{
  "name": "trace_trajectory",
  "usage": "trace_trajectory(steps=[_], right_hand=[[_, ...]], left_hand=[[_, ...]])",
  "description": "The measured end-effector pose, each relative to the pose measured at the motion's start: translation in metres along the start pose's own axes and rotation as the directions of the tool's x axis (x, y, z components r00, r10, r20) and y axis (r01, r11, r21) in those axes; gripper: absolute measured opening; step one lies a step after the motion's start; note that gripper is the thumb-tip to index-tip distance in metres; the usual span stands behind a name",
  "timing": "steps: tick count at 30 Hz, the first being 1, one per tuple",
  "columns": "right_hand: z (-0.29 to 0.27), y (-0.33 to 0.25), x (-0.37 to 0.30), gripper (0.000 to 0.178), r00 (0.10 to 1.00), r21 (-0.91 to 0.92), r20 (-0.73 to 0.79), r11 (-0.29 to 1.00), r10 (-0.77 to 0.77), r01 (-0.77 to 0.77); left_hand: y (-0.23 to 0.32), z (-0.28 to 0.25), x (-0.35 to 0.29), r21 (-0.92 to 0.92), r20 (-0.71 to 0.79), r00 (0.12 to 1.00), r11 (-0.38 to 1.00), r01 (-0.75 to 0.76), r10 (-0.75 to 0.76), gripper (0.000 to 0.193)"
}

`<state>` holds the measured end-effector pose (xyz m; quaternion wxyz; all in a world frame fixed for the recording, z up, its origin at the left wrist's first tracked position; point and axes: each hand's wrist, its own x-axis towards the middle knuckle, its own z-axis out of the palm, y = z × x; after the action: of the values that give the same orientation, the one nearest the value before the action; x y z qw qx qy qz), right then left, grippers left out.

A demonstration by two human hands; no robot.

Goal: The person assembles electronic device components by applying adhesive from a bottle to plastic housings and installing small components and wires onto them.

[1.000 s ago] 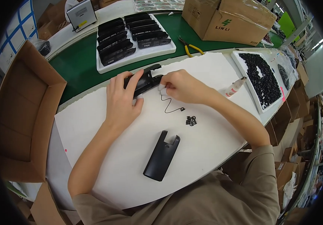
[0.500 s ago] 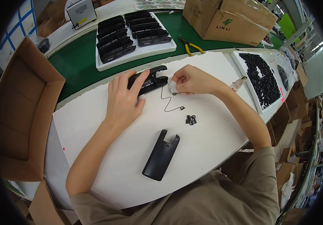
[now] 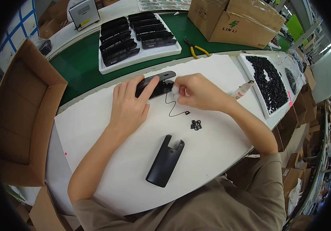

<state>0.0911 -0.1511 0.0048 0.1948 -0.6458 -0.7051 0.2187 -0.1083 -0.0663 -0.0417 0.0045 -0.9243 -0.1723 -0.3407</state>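
While left fingers [image 3: 149, 88] hold a casing [image 3: 160, 88], right fingers [image 3: 184, 81] curl nearby.

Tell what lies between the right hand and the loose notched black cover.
The head view shows a black cord's end and a small pile of black parts.

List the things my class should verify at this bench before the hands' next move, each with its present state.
1. Left hand gripping the black case: ok.
2. Right hand at the case's end: ok.
3. Anything pinched in that hand: cannot tell, view blocked.
4. Cord's far end clear of both hands: ok.
5. White paper free of loose pieces: not ok; small black parts and a notched black cover lie there.
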Motion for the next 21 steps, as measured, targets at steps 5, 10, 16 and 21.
trace_trajectory(steps=[5, 10, 16, 21], right_hand=[[0.014, 0.004, 0.007, 0.017, 0.969, -0.017, -0.23, 0.996, -0.092, 0.091], [0.031, 0.015, 0.012, 0.02, 0.889, -0.238, -0.322, 0.937, -0.325, 0.257], [0.018, 0.006, 0.009, 0.027, 0.976, -0.175, -0.121, 0.972, -0.179, 0.157], [0.013, 0.011, -0.014, 0.032, 0.975, -0.115, -0.095, 0.975, -0.202, 0.19]], left_hand=[[-0.002, 0.002, 0.0, -0.074, 0.005, 1.0, 0.997, 0.012, -0.012, 0.068], [-0.005, 0.001, 0.001, -0.211, -0.004, 0.999, 0.977, 0.041, -0.043, 0.067], [-0.003, 0.001, -0.001, -0.136, 0.029, 0.998, 0.989, 0.06, -0.057, 0.068], [-0.004, 0.001, 0.002, -0.161, 0.031, 0.997, 0.984, 0.073, -0.069, 0.069]])
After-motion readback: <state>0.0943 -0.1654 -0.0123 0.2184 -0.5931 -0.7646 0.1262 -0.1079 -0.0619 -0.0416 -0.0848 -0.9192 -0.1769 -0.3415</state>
